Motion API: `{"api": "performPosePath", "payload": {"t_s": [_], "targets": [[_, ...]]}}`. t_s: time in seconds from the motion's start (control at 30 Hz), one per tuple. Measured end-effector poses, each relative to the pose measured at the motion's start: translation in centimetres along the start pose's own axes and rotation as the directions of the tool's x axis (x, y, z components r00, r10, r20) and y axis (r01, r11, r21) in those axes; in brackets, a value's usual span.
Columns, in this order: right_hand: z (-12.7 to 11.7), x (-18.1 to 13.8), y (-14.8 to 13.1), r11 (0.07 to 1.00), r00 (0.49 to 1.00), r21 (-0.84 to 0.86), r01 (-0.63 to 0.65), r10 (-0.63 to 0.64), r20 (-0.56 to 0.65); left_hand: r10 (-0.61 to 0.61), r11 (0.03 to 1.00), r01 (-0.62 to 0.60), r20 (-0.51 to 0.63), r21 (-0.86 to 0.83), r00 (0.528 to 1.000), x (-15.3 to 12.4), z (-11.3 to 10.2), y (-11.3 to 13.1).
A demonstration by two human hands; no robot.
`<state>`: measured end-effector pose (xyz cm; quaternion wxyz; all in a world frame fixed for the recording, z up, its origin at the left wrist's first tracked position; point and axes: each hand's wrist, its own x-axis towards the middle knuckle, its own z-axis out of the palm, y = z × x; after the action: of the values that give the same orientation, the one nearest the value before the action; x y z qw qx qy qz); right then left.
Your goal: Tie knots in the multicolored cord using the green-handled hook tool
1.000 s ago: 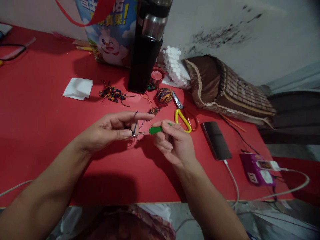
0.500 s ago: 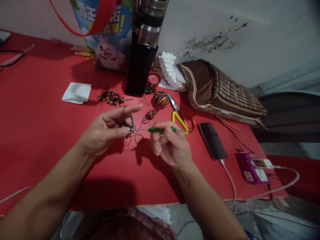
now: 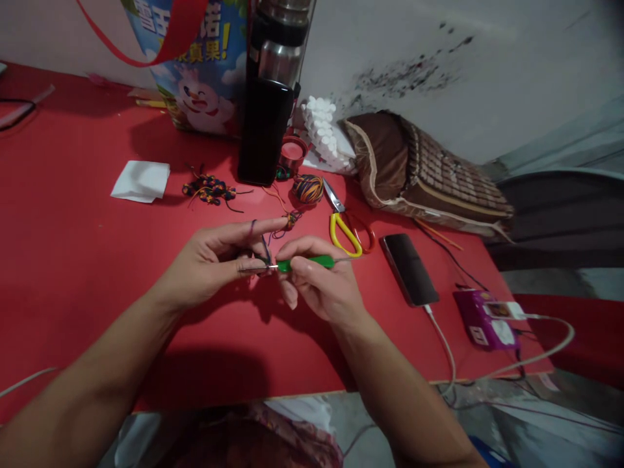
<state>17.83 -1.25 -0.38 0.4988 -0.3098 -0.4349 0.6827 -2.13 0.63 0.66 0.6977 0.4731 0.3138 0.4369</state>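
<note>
Right hand [image 3: 327, 285] gripping the green-handled hook [image 3: 319, 262], left hand [image 3: 207, 263] pinching dark yarn [image 3: 266, 250]; slack could be freeing it!

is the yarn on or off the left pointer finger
On: a dark strand of yarn crosses the pointer finger of the left hand, short of its tip.

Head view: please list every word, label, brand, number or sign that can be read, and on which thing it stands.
"雪王 … 诺": white, on the bag; its red strap hides the middle.
"真果!": yellow, lower on the bag; what comes before is partly covered.
Purple box: its marks are too small and blurred to read.
</note>
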Motion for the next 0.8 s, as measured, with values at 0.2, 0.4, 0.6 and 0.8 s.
{"api": "performPosePath", "payload": {"t_s": [0.2,0.4,0.6,0.8], "targets": [[-0.4,-0.4,0.1,0.988,0.984,-0.001,0.155,-0.154,0.095,0.101,0.989,-0.103,0.026,0.107,0.995,0.1,0.0,-0.1],[-1.0,-0.7,0.1,0.951,0.953,-0.130,0.282,-0.262,0.154,0.201,0.961,-0.198,0.001,0.194,0.980,0.1,0.3,0.1],[-1.1,-0.8,0.1,0.931,0.940,-0.163,0.328,-0.303,0.159,0.233,0.959,-0.224,-0.033,0.176,0.972,0.2,0.6,-0.2],[0.2,-0.2,0.9,0.988,0.988,0.043,0.148,-0.146,-0.049,0.053,0.996,-0.057,-0.068,-0.064,0.996,0.5,0.6,-0.9]]}}
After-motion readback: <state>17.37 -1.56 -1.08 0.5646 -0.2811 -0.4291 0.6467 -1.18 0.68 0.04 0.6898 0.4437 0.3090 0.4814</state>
